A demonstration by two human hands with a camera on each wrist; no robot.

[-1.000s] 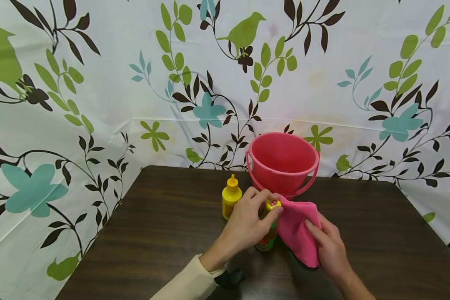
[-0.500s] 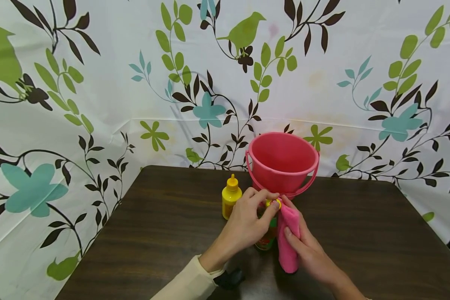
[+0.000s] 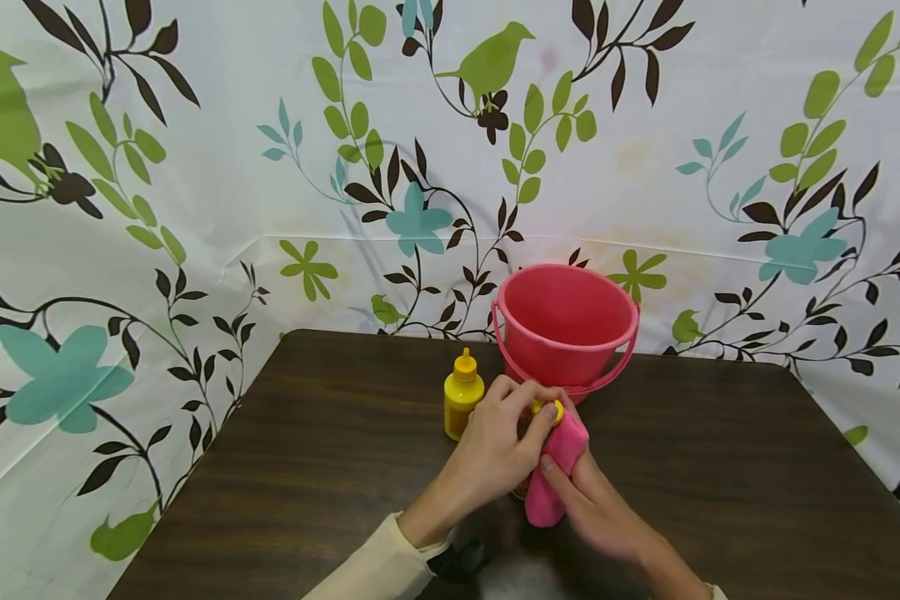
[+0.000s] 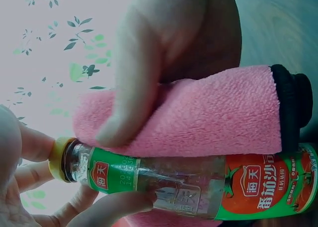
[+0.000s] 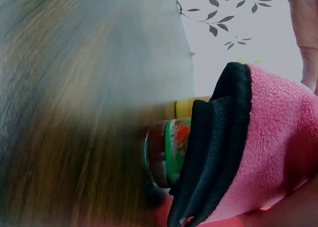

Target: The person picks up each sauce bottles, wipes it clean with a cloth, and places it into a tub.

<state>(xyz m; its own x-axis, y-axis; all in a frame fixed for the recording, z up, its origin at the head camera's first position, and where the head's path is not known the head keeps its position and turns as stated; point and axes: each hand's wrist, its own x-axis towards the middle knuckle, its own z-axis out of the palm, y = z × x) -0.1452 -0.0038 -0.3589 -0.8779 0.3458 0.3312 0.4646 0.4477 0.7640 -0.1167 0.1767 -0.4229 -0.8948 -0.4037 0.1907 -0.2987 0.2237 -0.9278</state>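
A clear glass ketchup bottle with a green and red tomato label stands on the table. My left hand holds its yellow cap at the top, fingers and thumb around it. In my right hand is a folded pink cloth with a dark edge. The cloth is wrapped along the right side of the bottle, and in the left wrist view some pink also shows on its other side. From the head view, cloth and hands cover most of the bottle.
A pink bucket with its handle down stands just behind the hands. Left of it is a yellow squeeze bottle with a pointed tip. The dark wooden table ends at a patterned curtain.
My right hand has moved left with the cloth, from beside the ketchup bottle to against it; the cloth is now folded around its side. My left hand stays at the cap.
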